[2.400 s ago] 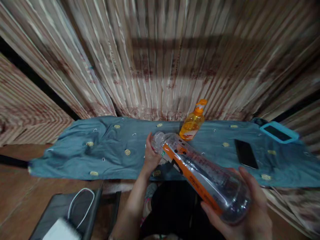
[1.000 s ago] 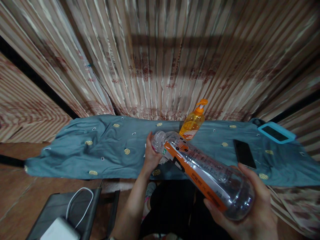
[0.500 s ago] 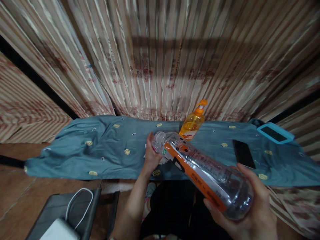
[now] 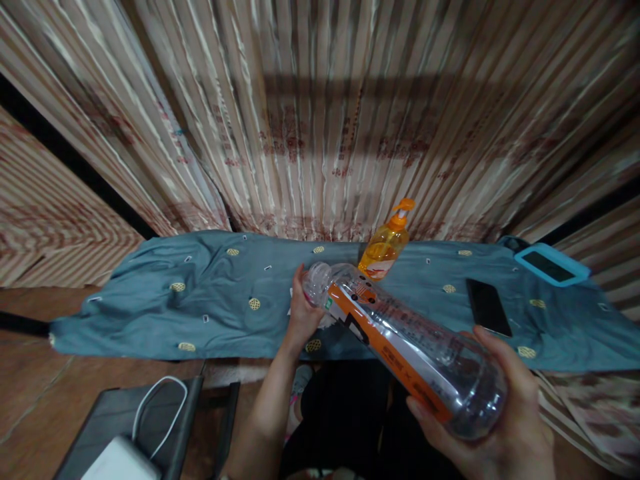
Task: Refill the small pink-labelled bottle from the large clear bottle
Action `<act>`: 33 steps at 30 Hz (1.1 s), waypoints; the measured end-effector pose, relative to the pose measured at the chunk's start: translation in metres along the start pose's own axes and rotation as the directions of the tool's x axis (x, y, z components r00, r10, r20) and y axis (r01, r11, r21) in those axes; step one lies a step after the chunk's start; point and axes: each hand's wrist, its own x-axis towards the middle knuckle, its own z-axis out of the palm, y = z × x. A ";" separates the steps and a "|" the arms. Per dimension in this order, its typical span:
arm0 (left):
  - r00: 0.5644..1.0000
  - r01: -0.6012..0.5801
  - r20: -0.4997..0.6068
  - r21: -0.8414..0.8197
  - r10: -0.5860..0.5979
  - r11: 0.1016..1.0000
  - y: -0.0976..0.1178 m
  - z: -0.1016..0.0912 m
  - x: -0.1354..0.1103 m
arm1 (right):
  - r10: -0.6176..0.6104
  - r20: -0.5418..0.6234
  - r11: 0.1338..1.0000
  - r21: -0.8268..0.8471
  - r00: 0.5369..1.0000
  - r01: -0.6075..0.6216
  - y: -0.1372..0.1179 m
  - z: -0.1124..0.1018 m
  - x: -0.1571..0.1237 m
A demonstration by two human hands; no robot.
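A large clear plastic bottle (image 4: 400, 340) with an orange and white label lies slanted across the view, its neck to the upper left and its base towards me at the lower right. My right hand (image 4: 515, 407) is wrapped round the base, thumb and fingers on opposite sides. At the neck end, my left hand (image 4: 304, 312) is closed about the bottle's mouth, its fingers partly hidden behind the clear plastic. A bit of pink shows there, too small to name. Some white thing, mostly covered by the bottle and left hand, lies on the cloth below.
A blue-green patterned cloth (image 4: 215, 287) covers the table. Behind the bottle stands an orange pump bottle (image 4: 384, 250). To the right lie a black phone (image 4: 489, 308) and a light-blue framed device (image 4: 553, 265). At lower left, a dark stool (image 4: 100, 420) holds a white box (image 4: 120, 461) with a cable.
Almost nothing differs. Both hands keep the bottle in the same slanted position, and the view has shifted very slightly.
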 end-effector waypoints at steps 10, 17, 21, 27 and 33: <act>1.000 -0.008 -0.006 -0.029 0.008 1.000 -0.001 0.002 0.000 | -0.016 -0.004 1.000 -0.005 1.000 0.016 -0.004 0.001 0.002; 1.000 0.004 0.008 -0.040 -0.004 0.999 0.003 0.001 0.000 | 0.094 -0.002 0.995 -0.025 0.996 -0.094 -0.014 0.000 -0.001; 1.000 0.014 0.013 -0.050 -0.013 0.999 0.002 0.001 0.000 | 0.109 -0.003 0.994 -0.016 0.994 -0.109 -0.019 0.001 0.000; 1.000 -0.002 0.007 -0.053 0.003 0.999 0.002 0.003 0.000 | 0.113 -0.013 0.993 -0.032 0.994 -0.113 -0.019 0.001 0.000; 1.000 -0.001 0.010 -0.049 0.001 0.999 0.003 0.002 0.000 | 0.104 -0.014 0.994 -0.033 0.994 -0.105 -0.020 0.001 -0.003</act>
